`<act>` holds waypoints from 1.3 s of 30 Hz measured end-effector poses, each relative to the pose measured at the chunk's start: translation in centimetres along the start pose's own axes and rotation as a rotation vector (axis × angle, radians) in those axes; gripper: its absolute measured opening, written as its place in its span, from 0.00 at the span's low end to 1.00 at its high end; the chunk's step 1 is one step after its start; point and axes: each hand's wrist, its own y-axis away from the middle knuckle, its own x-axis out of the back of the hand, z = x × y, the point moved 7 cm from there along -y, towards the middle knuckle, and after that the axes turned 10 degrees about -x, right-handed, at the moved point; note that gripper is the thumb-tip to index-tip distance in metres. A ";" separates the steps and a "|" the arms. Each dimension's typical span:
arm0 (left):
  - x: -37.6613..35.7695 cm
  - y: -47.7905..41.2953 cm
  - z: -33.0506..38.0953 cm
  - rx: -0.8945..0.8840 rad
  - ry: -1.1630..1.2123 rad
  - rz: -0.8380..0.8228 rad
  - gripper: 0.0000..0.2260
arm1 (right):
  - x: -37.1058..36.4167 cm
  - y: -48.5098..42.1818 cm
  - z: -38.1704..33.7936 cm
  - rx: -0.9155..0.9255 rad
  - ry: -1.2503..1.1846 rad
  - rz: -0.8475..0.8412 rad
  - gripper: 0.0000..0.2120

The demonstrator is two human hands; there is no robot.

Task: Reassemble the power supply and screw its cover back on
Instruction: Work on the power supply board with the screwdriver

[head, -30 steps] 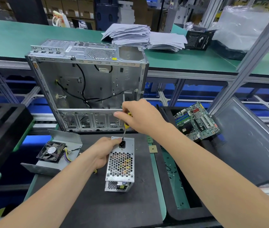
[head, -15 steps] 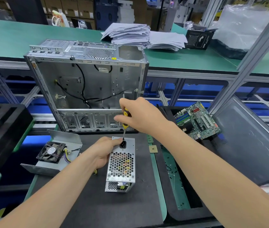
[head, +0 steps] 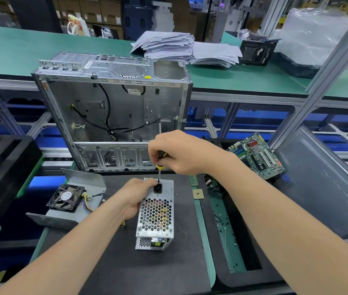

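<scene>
A silver power supply (head: 155, 218) with a honeycomb grille stands on the black mat, its black socket end facing up and away from me. My left hand (head: 133, 196) grips its upper left edge beside the socket. My right hand (head: 181, 153) holds a yellow and black screwdriver (head: 160, 161) upright, with the tip down on the supply's top edge just above the socket. A bent metal cover plate (head: 73, 218) with a black fan (head: 66, 196) and coloured wires on it lies to the left.
An open, empty computer case (head: 113, 111) stands behind the supply. On the right a black tray (head: 228, 279) holds loose screws, with a green motherboard (head: 258, 156) and a grey side panel (head: 322, 188) beyond it. A small chip (head: 198, 194) lies on the mat's right edge. Another black tray (head: 5, 167) stands on the left.
My right hand has shifted slightly on the screwdriver handle while the tip stays at the supply's top edge. My left hand and the supply have kept still.
</scene>
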 end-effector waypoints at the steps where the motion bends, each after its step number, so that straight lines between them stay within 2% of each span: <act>1: -0.1 0.1 0.0 0.002 0.002 -0.006 0.10 | 0.0 -0.1 0.1 -0.023 -0.013 0.016 0.03; 2: -0.1 0.1 0.0 0.004 0.003 -0.013 0.10 | 0.1 -0.2 0.3 -0.057 -0.018 0.040 0.04; 6: -0.1 0.1 0.1 0.012 0.000 -0.014 0.12 | 0.2 -0.6 1.7 -0.290 0.025 0.163 0.19; 8: -0.1 0.1 0.1 0.016 -0.004 -0.008 0.14 | 0.2 -0.6 2.2 -0.400 0.120 0.218 0.24; 11: 0.2 -0.1 -0.1 0.015 -0.019 0.010 0.17 | 0.5 -0.4 1.9 -0.432 0.225 0.301 0.29; 13: 0.3 -0.2 -0.1 0.004 -0.041 0.023 0.17 | 0.5 -0.1 1.4 -0.309 0.136 0.288 0.22; 15: 0.4 -0.3 -0.1 -0.006 -0.057 0.030 0.16 | 0.4 0.3 0.3 -0.120 0.012 0.176 0.10; 17: 0.5 -0.3 0.0 -0.014 -0.072 0.039 0.13 | 0.3 0.6 -0.6 0.021 -0.036 0.063 0.05; 19: 0.4 -0.2 0.0 -0.006 -0.068 0.034 0.13 | 0.1 0.4 -0.7 0.050 -0.016 0.020 0.05; 22: 0.3 -0.3 -0.2 0.004 -0.035 0.020 0.17 | 0.3 0.1 -0.1 -0.027 -0.013 0.073 0.03; 28: 0.3 -0.4 -0.5 0.012 -0.017 0.002 0.17 | 0.4 -0.4 2.7 -0.435 0.078 0.254 0.29; 31: 0.2 -0.4 -0.4 0.011 -0.012 0.006 0.15 | 0.4 -0.3 3.1 -0.534 0.122 0.297 0.34; 33: 0.2 -0.4 -0.4 0.007 -0.017 0.005 0.14 | 0.2 -0.2 2.9 -0.450 0.081 0.286 0.30; 36: 0.2 -0.3 -0.2 -0.001 -0.019 0.004 0.14 | -0.4 0.0 1.1 -0.167 -0.038 0.104 0.07; 37: 0.2 -0.3 -0.2 -0.001 -0.016 0.000 0.14 | -0.5 0.0 0.6 -0.089 -0.056 0.046 0.04; 39: 0.1 -0.2 -0.2 -0.002 -0.011 -0.006 0.15 | -0.6 0.0 0.0 -0.020 -0.066 0.006 0.06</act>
